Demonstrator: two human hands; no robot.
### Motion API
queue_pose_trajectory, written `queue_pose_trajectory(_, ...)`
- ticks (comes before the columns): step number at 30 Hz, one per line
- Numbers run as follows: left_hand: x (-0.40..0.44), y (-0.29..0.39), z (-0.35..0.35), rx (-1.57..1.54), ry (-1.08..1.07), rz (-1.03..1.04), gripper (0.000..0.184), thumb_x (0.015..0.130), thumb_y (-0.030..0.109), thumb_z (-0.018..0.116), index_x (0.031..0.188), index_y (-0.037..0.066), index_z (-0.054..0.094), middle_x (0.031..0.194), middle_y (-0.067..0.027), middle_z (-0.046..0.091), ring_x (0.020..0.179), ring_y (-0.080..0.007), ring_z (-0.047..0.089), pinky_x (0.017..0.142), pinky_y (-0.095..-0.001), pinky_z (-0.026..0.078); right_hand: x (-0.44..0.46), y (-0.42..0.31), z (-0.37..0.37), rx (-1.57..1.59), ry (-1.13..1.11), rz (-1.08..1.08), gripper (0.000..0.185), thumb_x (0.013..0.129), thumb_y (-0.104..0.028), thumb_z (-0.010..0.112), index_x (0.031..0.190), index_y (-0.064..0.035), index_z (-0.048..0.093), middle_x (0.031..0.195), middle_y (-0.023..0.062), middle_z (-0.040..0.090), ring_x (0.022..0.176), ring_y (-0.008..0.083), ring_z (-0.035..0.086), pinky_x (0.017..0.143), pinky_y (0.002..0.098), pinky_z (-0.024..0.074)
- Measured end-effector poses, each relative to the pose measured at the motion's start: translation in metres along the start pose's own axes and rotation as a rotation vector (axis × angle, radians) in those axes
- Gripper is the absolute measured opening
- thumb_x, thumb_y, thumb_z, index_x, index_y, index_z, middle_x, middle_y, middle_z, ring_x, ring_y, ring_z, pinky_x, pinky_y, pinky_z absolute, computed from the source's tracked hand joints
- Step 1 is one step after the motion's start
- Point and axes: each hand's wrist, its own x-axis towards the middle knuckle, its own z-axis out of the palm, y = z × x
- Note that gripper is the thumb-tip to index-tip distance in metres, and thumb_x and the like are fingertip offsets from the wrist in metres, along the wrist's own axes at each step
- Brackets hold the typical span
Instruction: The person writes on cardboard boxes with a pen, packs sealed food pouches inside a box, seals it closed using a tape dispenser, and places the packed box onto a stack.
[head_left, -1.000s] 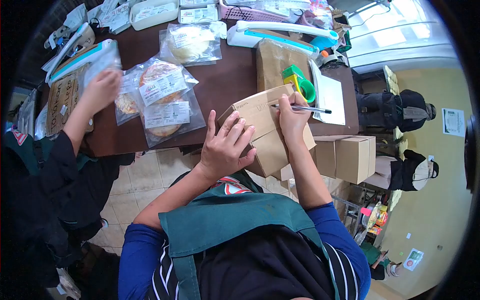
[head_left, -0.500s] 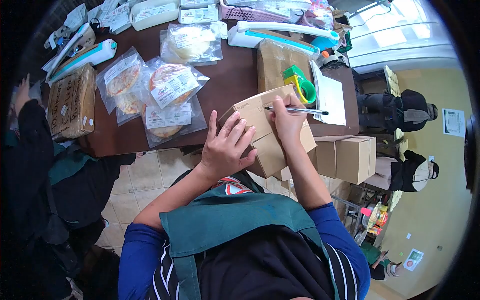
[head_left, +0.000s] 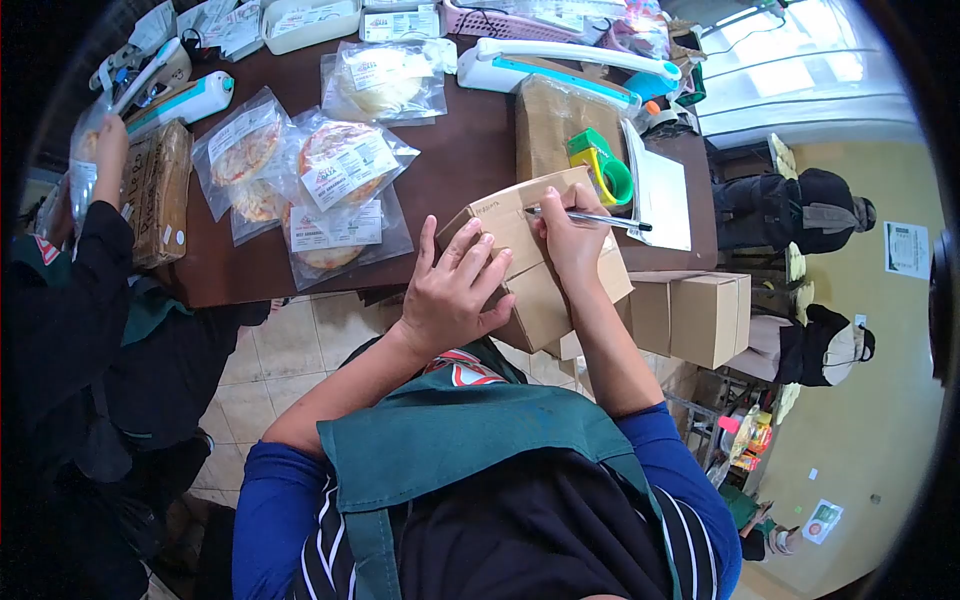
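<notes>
A closed brown cardboard box [head_left: 530,275] sits tilted at the near edge of the table, with a short handwritten line near its far edge. My left hand [head_left: 455,285] lies on its left side, fingers spread. In my right hand [head_left: 577,240] is a pen [head_left: 615,221], gripped between thumb and fingers, its tip against the box top just right of the writing. Beyond my left hand lie several sealed clear bags of pizza [head_left: 345,170] with white labels. Right of the box stand a green and yellow tape dispenser [head_left: 602,168] and white papers [head_left: 662,190].
Two bag sealers [head_left: 560,68] [head_left: 195,105] lie at the back and the left. A marked carton [head_left: 160,195] stands at the left, where a co-worker's hand [head_left: 112,150] holds a bag. More cardboard boxes [head_left: 705,315] stand at the right, below the table.
The pen tip has shifted slightly left, while my left hand stays on the box. At the left, the co-worker's hand has come over the carton with a bag.
</notes>
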Motion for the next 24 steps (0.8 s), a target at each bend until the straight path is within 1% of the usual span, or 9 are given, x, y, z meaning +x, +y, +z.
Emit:
queue_pose_trajectory(1, 0.0, 0.0004, -0.0002, -0.001, 0.0, -0.001, 0.04, 0.075, 0.036, 0.063, 0.105, 0.009, 0.065, 0.106, -0.0141, 0.061, 0.116, -0.0298, 0.052, 0.107, -0.0633, 0.018, -0.0002, 0.0017, -0.0019, -0.001, -0.001, 0.0, 0.035, 0.085, -0.004, 0.061, 0.059, -0.0078, 0.038, 0.051, 0.0005, 0.046, 0.042, 0.0065, 0.047, 0.039, 0.0208, 0.037)
queue_pose_trajectory(3, 0.0001, 0.0006, -0.001, 0.003, 0.004, -0.001, 0.041, 0.075, 0.036, 0.063, 0.105, 0.009, 0.065, 0.106, -0.0141, 0.061, 0.116, -0.0299, 0.053, 0.107, -0.0632, 0.018, -0.0005, 0.0066, -0.0068, -0.076, -0.017, -0.094, 0.034, 0.085, -0.004, 0.061, 0.059, -0.0075, 0.039, 0.052, 0.0014, 0.048, 0.043, 0.0069, 0.049, 0.039, 0.0206, 0.0375)
queue_pose_trajectory(7, 0.0002, 0.0006, -0.0007, 0.004, 0.004, -0.004, 0.04, 0.074, 0.036, 0.063, 0.104, 0.009, 0.065, 0.107, -0.0141, 0.061, 0.116, -0.03, 0.053, 0.107, -0.0631, 0.019, -0.0003, 0.0055, -0.0056, -0.069, -0.011, -0.128, 0.033, 0.085, -0.003, 0.061, 0.059, -0.0074, 0.039, 0.052, 0.0013, 0.048, 0.043, 0.0059, 0.047, 0.04, 0.0205, 0.0381)
queue_pose_trajectory(9, -0.0001, 0.0009, -0.0004, 0.001, 0.004, -0.006, 0.04, 0.074, 0.036, 0.063, 0.104, 0.009, 0.065, 0.107, -0.0141, 0.061, 0.116, -0.03, 0.053, 0.107, -0.063, 0.018, -0.001, 0.0009, -0.0022, -0.005, 0.014, 0.001, 0.034, 0.084, -0.003, 0.062, 0.059, -0.0076, 0.039, 0.052, -0.0023, 0.043, 0.044, 0.0044, 0.046, 0.04, 0.021, 0.0385)
queue_pose_trajectory(13, 0.0002, 0.0017, -0.0001, -0.002, 0.005, -0.011, 0.04, 0.074, 0.035, 0.063, 0.104, 0.009, 0.065, 0.107, -0.0141, 0.061, 0.116, -0.03, 0.053, 0.107, -0.0627, 0.018, 0.0, -0.0002, -0.0014, -0.005, 0.004, 0.012, 0.034, 0.084, -0.003, 0.062, 0.059, -0.0075, 0.039, 0.053, -0.0022, 0.044, 0.045, 0.0045, 0.046, 0.041, 0.021, 0.0386)
queue_pose_trajectory(15, 0.0, 0.0016, -0.001, 0.01, -0.003, -0.01, 0.039, 0.075, 0.035, 0.064, 0.105, 0.011, 0.066, 0.106, -0.0125, 0.06, 0.117, -0.0294, 0.052, 0.108, -0.061, 0.017, 0.0004, 0.0027, -0.0041, -0.044, -0.004, -0.061, 0.034, 0.085, -0.004, 0.062, 0.059, -0.0075, 0.039, 0.053, -0.0026, 0.044, 0.045, 0.0044, 0.047, 0.041, 0.0206, 0.039)
queue_pose_trajectory(18, -0.0002, 0.0013, 0.0003, 0.007, 0.008, -0.011, 0.04, 0.074, 0.035, 0.062, 0.104, 0.009, 0.065, 0.107, -0.014, 0.061, 0.116, -0.0293, 0.053, 0.107, -0.0627, 0.018, -0.0001, 0.0014, -0.0036, -0.048, 0.011, -0.023, 0.034, 0.085, -0.004, 0.062, 0.059, -0.0073, 0.039, 0.054, -0.0026, 0.043, 0.046, 0.0042, 0.046, 0.041, 0.0207, 0.0391)
queue_pose_trajectory(21, 0.0006, 0.001, 0.0007, 0.009, 0.013, -0.004, 0.04, 0.075, 0.036, 0.062, 0.104, 0.009, 0.065, 0.107, -0.0138, 0.061, 0.116, -0.0288, 0.053, 0.107, -0.0629, 0.017, 0.001, 0.002, -0.0011, 0.001, 0.02, -0.022, 0.035, 0.085, -0.004, 0.061, 0.059, -0.0075, 0.038, 0.055, -0.0026, 0.043, 0.046, 0.0041, 0.046, 0.042, 0.0209, 0.039)
queue_pose_trajectory(24, 0.0007, 0.0014, 0.0002, 0.013, 0.016, -0.006, 0.039, 0.075, 0.036, 0.062, 0.103, 0.009, 0.066, 0.106, -0.0138, 0.061, 0.115, -0.0286, 0.054, 0.107, -0.063, 0.017, 0.0004, 0.0025, -0.0032, -0.041, 0.008, -0.031, 0.036, 0.085, -0.003, 0.061, 0.059, -0.0078, 0.037, 0.056, -0.0024, 0.043, 0.047, 0.0039, 0.046, 0.042, 0.0211, 0.0396)
